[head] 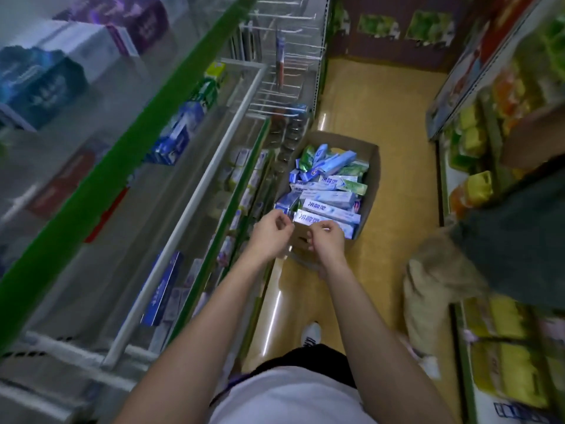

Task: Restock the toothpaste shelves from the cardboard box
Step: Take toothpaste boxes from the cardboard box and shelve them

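Observation:
An open cardboard box (371,179) stands on the aisle floor, packed with several blue, white and green toothpaste cartons (328,198). Both my hands hover over its near edge. My left hand (272,235) has its fingers curled in, and I see nothing in it. My right hand (328,241) is also curled, just above the nearest carton, and nothing shows in its grip. The toothpaste shelves (195,191) run along my left behind green edge strips, partly filled with cartons (160,292).
Wire peg hooks (284,68) stick out at the far end of the left shelving. Another person in dark clothes (504,249) bends into the aisle on my right, in front of shelves of yellow and green packs (501,319). The yellow floor (382,96) stretches beyond the box.

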Available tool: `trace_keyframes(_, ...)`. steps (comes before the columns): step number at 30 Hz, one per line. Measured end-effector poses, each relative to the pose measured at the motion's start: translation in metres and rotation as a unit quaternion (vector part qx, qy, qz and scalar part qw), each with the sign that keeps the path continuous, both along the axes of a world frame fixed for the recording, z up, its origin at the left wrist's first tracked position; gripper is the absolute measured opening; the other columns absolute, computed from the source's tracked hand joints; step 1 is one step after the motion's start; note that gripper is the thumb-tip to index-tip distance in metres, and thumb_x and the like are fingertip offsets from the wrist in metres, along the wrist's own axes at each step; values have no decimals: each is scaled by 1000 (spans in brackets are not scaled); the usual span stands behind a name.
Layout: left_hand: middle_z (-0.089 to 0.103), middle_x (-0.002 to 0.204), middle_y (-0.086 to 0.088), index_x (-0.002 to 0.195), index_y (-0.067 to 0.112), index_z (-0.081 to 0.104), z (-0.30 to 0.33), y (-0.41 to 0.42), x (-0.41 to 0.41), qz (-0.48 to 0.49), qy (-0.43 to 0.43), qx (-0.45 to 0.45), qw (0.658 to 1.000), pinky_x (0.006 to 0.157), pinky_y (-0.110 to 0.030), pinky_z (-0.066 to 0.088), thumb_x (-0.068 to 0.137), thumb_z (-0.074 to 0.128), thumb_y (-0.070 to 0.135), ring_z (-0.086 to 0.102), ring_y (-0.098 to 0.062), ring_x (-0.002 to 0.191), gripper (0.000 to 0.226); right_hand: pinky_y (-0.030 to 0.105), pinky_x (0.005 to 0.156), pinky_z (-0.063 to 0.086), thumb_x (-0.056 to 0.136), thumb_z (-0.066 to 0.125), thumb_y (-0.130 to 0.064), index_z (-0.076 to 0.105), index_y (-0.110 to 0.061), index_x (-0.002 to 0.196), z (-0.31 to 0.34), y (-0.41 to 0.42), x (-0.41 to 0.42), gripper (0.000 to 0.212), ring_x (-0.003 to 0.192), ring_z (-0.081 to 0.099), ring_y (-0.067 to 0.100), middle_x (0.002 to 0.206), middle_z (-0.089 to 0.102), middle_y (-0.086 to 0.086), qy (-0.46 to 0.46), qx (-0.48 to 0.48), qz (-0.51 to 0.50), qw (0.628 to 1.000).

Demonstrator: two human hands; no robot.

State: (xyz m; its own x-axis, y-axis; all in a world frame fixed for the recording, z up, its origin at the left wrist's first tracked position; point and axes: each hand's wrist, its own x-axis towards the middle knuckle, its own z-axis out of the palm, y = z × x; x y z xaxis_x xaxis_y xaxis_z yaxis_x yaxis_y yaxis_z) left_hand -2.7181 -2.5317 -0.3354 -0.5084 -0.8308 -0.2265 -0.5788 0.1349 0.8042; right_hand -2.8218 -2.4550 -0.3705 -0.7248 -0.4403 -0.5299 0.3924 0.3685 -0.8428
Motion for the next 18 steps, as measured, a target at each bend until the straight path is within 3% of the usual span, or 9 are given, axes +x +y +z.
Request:
trace_keyframes(3, 58, 71, 0, 84, 15, 61, -14, -17, -39, 20, -13, 25, 999, 65, -27, 40, 90, 64, 12, 54, -20, 71, 7, 40, 64, 54, 88, 60, -12, 57, -18, 81, -18, -16, -44, 11, 67, 61, 25, 73, 66, 7, -8, 23, 4, 1000)
trace_keyframes(7, 62, 83, -3, 92, 14, 60, -28, -29, -80, -10, -35, 47, 998, 52, -16, 43, 92, 62, 13, 56, -17, 70, 2, 50, 86, 58, 79, 63, -22, 60, -23, 82, -46, -31, -96, 4, 89, 70, 30, 85, 69, 4, -8, 35, -17, 999)
trace_keyframes(11, 62, 89, 1, 101, 17, 61, -42, -49, -111, -20, -58, 73, 995, 65, -27, 44, 92, 63, 19, 57, -15, 78, 10, 46, 90, 57, 83, 64, -25, 63, -21, 91, -66, -40, -127, 9, 96, 69, 26, 99, 70, 2, -40, 46, -33, 998)
trace_keyframes(15, 64, 100, -4, 110, 15, 59, -60, -71, -143, -22, -79, 109, 991, 79, -36, 51, 95, 60, 19, 63, -21, 88, 15, 52, 93, 56, 81, 62, -26, 61, -23, 88, -83, -53, -153, 7, 98, 67, 28, 99, 68, 3, -52, 54, -40, 996)
trace_keyframes(18, 60, 104, -2, 120, 13, 56, -78, -91, -171, -59, -117, 102, 986, 82, -32, 46, 97, 59, 21, 58, -21, 94, 25, 51, 90, 57, 86, 64, -23, 59, -23, 88, -91, -66, -178, 5, 97, 66, 28, 102, 67, 5, -46, 80, -47, 995)
